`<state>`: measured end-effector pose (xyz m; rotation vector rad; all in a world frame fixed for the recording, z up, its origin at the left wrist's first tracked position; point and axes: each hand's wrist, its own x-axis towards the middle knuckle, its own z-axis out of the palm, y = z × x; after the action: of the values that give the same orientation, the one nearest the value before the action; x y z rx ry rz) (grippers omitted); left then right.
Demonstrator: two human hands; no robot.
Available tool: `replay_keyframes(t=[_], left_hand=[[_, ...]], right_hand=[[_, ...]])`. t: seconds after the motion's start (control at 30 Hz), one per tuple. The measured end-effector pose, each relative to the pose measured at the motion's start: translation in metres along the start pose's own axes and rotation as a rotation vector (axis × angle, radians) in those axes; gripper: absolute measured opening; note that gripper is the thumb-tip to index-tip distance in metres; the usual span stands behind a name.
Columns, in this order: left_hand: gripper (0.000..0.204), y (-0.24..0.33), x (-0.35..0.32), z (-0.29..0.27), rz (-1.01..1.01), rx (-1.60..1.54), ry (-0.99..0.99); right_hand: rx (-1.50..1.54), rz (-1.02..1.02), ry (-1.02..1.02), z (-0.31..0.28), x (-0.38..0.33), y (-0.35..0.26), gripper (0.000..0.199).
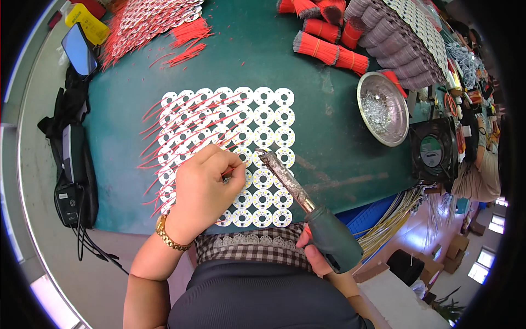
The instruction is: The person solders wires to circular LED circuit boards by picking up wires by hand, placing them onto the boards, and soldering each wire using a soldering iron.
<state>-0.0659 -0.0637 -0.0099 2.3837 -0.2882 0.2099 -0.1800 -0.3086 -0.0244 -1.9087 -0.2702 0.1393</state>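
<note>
A panel of round white LED circuit boards (263, 136), joined in rows, lies on the green table in front of me. Thin red wires (211, 97) slant across its left and middle columns. Over the panel's lower middle, my left hand (211, 183) is closed in a pinch, with a bit of red wire showing at its fingers. My right hand (318, 257) grips the dark handle of a soldering iron (290, 189) near the table's front edge. The iron's worn metal tip points up and left, at a board just right of my left fingers. Most of my right fingers are hidden behind the handle.
Bundled red wires (329, 52) and stacked board panels (405, 44) stand at the back right. A metal bowl (383, 109) with shiny bits and a fan (433, 149) are at the right. Wired panels (148, 27) lie back left, near a phone (80, 49). Another person (479, 175) sits far right.
</note>
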Motion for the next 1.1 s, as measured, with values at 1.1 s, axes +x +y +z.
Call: replay_keyframes(t=[1.1], left_hand=[[0.01,0.001,0.003,-0.004,0.048,0.063,-0.022]], right_hand=[[-0.184,0.037,-0.001,0.007,-0.024,0.011,0.031]])
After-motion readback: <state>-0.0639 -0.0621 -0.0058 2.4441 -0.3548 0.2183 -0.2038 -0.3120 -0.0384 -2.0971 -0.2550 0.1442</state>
